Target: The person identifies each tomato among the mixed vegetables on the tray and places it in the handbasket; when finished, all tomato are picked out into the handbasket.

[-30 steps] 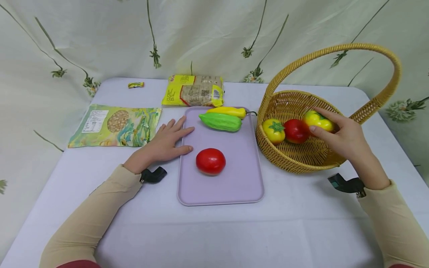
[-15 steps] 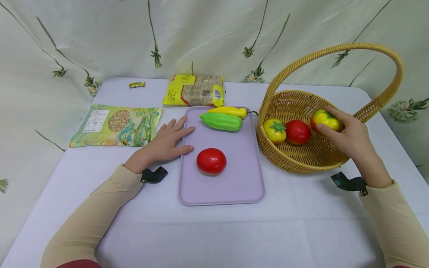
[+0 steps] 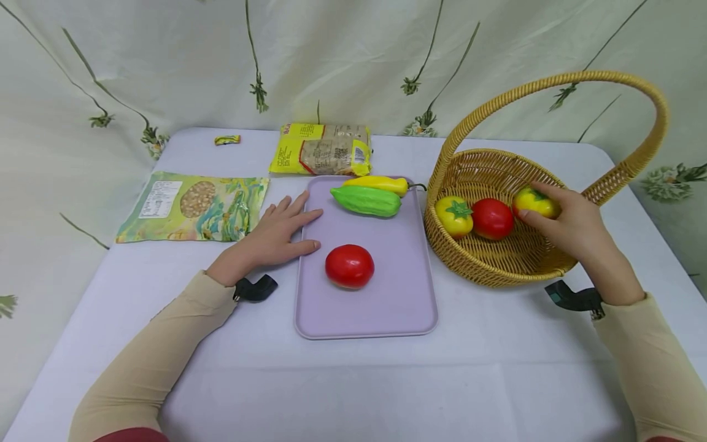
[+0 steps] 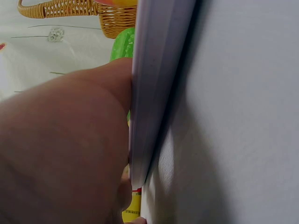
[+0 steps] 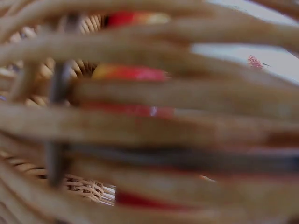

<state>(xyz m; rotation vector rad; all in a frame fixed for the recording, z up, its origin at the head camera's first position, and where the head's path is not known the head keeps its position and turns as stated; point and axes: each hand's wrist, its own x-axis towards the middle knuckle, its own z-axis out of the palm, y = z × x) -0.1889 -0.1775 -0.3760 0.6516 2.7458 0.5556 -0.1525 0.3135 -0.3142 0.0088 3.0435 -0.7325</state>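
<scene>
My right hand (image 3: 574, 224) is inside the wicker basket (image 3: 497, 273), thumb and fingers around a yellow tomato (image 3: 534, 202) with a green leafy top. Beside it in the basket sit a red tomato (image 3: 493, 219) and another yellow tomato (image 3: 454, 217). In the right wrist view, blurred wicker strands (image 5: 140, 126) cover most of the hand's work. With fingers spread, my left hand (image 3: 273, 233) rests across the left edge of the lilac tray (image 3: 367, 313). On that tray lie a red tomato (image 3: 350, 266), a green pepper-shaped vegetable (image 3: 366, 201) and a yellow pepper (image 3: 378, 184).
A green patterned packet (image 3: 193, 209) lies left of the tray. Behind the tray are a yellow bag (image 3: 323, 150) and a small yellow wrapped piece (image 3: 227, 140). The basket's tall handle (image 3: 552, 80) arches over its opening. A floral cloth hangs behind the table.
My right hand moved the yellow tomato rightward, away from the red one, then slightly lower into the basket. My left hand stayed on the tray's edge.
</scene>
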